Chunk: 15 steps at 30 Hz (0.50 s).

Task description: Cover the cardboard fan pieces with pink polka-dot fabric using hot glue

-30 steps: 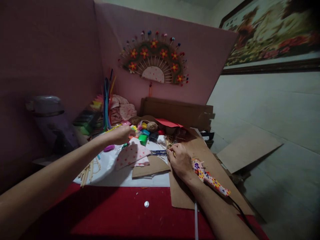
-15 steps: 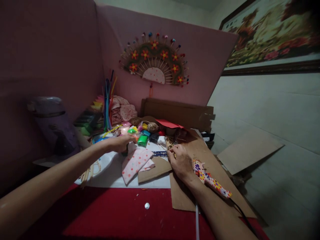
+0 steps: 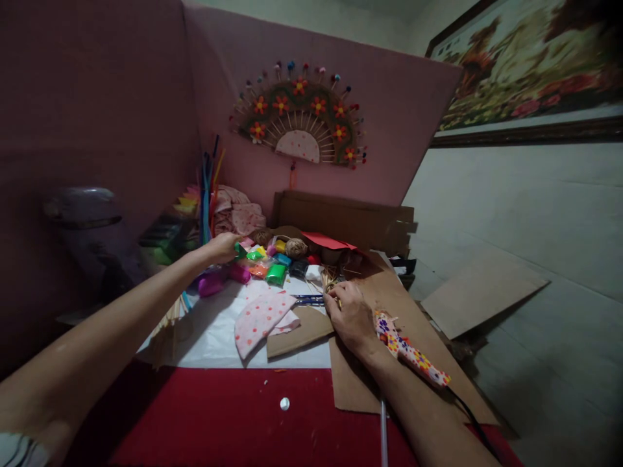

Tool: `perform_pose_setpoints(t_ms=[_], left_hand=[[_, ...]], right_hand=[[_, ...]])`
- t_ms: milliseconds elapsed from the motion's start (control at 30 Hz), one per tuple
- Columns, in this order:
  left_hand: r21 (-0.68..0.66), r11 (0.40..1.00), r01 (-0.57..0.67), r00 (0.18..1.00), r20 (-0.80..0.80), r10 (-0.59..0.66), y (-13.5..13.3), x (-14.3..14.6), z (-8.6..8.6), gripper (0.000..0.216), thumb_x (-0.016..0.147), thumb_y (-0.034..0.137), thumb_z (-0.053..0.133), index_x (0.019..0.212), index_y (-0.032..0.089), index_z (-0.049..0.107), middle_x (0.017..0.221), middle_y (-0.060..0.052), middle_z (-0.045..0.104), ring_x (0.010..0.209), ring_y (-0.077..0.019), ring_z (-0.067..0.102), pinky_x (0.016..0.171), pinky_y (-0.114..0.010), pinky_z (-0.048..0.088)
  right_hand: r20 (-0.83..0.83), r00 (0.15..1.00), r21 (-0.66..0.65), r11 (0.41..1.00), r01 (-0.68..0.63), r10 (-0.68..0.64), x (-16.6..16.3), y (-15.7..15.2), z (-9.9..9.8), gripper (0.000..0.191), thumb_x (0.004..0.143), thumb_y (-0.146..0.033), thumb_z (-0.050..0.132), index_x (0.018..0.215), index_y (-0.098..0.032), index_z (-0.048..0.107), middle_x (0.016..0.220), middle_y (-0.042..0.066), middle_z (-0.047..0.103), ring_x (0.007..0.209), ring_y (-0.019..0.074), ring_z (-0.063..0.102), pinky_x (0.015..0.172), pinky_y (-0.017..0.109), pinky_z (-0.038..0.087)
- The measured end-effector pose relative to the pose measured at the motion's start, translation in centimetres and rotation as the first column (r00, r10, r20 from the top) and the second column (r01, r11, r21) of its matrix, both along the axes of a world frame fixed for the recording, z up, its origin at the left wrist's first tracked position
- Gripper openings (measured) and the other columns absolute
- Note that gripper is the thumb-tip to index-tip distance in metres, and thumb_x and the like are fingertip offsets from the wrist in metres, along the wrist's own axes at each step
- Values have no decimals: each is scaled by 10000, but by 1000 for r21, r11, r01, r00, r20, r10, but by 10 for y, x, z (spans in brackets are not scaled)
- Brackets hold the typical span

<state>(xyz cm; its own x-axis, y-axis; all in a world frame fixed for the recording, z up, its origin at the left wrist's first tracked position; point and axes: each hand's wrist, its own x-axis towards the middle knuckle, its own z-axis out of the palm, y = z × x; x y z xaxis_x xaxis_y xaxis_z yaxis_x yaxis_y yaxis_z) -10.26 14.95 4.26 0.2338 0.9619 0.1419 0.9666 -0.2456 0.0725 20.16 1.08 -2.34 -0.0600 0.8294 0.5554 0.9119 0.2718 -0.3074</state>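
Note:
My left hand reaches to the back left of the table and is closed on a small green item among the coloured packets. On the brown cardboard sheet rests my right hand, its fingers pinched on a bundle of straw-coloured raffia. A pink dotted fabric piece lies on white paper between my hands, beside a cardboard half-circle. A floral-patterned glue gun lies just right of my right wrist.
A decorated fan hangs on the pink board behind. Pipe cleaners, pink cloth, a twine ball, blue pens, wooden sticks and a cardboard box crowd the back. Red cloth covers the table front.
My left hand let go of the dotted fabric, which now lies flat, and moved back and up to the coloured packets. My right hand stayed on the raffia.

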Motion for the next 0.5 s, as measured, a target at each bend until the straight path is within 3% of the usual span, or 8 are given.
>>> perform_pose_setpoints(t_ms=[100, 200, 333, 500], left_hand=[[-1, 999, 45, 998, -48, -45, -9, 8, -15, 653, 653, 453, 620, 1275, 278, 524, 1305, -100, 511, 1171, -319, 470, 899, -375, 420], [32, 989, 142, 975, -175, -135, -17, 14, -26, 663, 614, 543, 648, 1229, 315, 546, 1327, -93, 471, 1164, -347, 444, 891, -443, 411], [99, 981, 167, 963, -229, -141, -16, 10, -32, 357, 812, 380, 482, 1136, 280, 596, 1263, -89, 522, 1172, -301, 446, 899, -434, 390], [168, 978, 124, 974, -208, -88, -6, 5, -29, 394, 838, 176, 384, 1173, 214, 587, 1285, -125, 515, 1200, -291, 446, 916, -424, 370]], right_hand=[[3, 1000, -6, 1000, 3, -3, 0, 0, 0, 156, 876, -248, 511, 804, -178, 630, 929, 67, 600, 889, 208, 551, 736, 296, 402], [9, 1000, -14, 1000, 2, -2, 0, 0, -1, 155, 876, -251, 513, 810, -175, 631, 940, 72, 600, 885, 207, 554, 721, 292, 399], [10, 1000, -15, 1000, -1, 1, 0, 0, -1, 154, 877, -249, 514, 804, -177, 629, 946, 74, 601, 885, 206, 554, 727, 292, 396], [17, 1000, -20, 1000, 3, -3, 0, 0, 0, 147, 874, -248, 522, 795, -180, 626, 926, 71, 603, 872, 208, 555, 723, 295, 394]])
